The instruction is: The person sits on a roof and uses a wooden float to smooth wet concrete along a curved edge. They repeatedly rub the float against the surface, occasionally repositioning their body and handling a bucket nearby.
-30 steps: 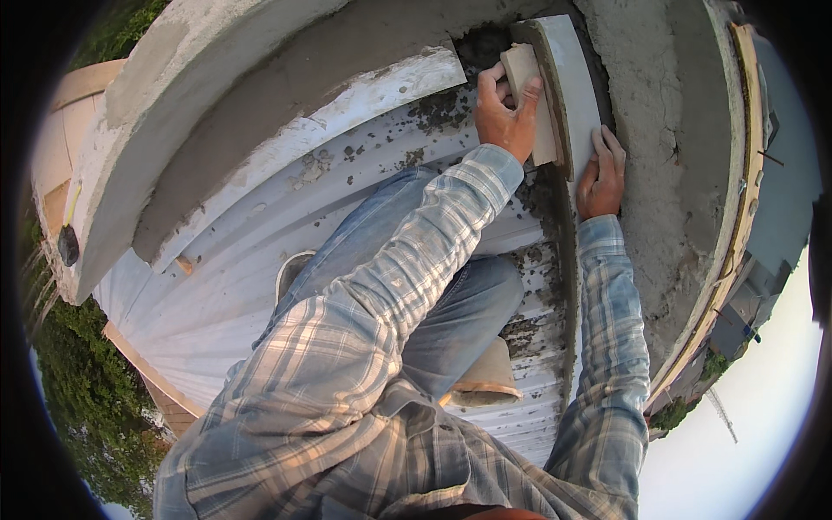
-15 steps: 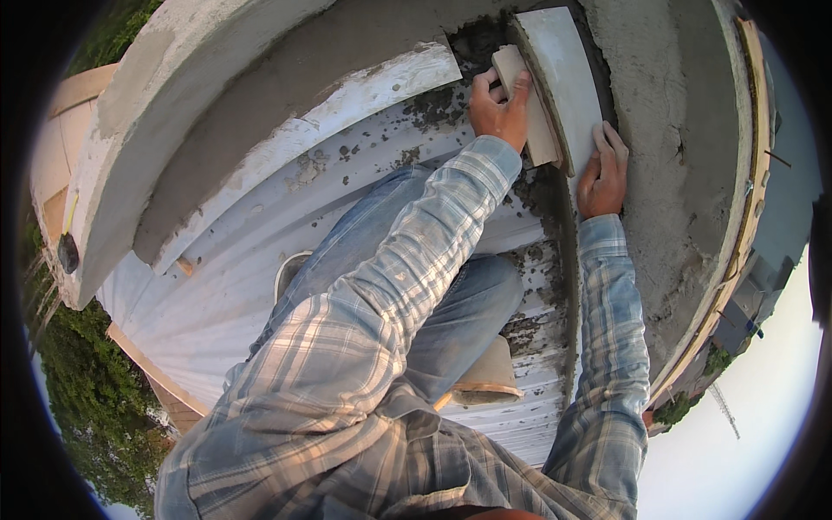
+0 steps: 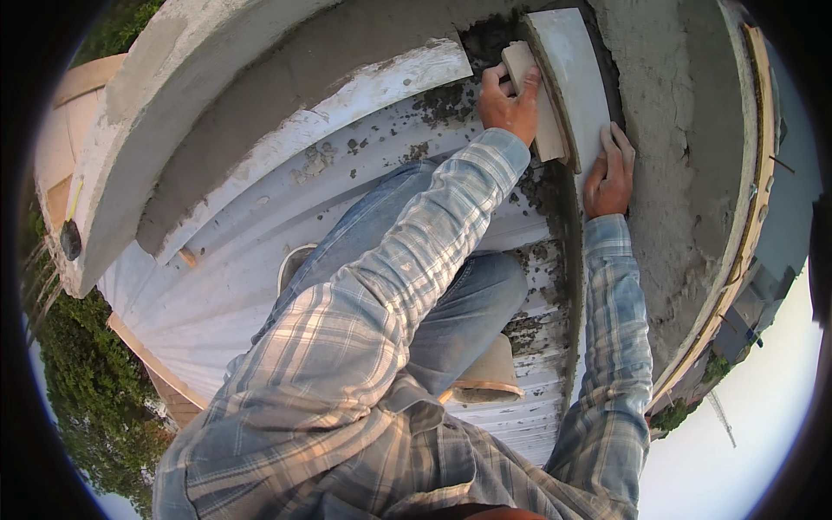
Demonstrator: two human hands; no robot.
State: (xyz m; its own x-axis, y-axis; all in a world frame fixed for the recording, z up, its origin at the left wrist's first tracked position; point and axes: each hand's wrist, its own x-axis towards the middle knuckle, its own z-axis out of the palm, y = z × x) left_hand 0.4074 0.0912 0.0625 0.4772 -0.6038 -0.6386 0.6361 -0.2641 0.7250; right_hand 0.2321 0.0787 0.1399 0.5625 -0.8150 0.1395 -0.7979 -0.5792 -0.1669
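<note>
My left hand point(image 3: 510, 108) is closed around a pale wooden block point(image 3: 549, 130), thumb on its top face. The block's long side lies against the near edge of a white curved strip point(image 3: 572, 69), which has a grey mortar-like edge. My right hand point(image 3: 609, 182) rests at the strip's lower right edge, fingers stretched out and lying along it; its thumb is mostly hidden. Dark wet mortar point(image 3: 491, 42) fills the gap between this strip and another white curved strip point(image 3: 394, 76) to the left.
A grey cement wall point(image 3: 667, 173) curves up on the right, with a wooden edge band point(image 3: 761, 173) beyond it. Another curved concrete rim point(image 3: 130, 165) stands at the left. White ribbed sheeting point(image 3: 234, 303), spotted with mortar, lies under my bent legs. Trees and sky show past the edges.
The view has shifted slightly, so everything sits a little further right. My left hand still grips the block against the strip, and my right hand stays at its edge.
</note>
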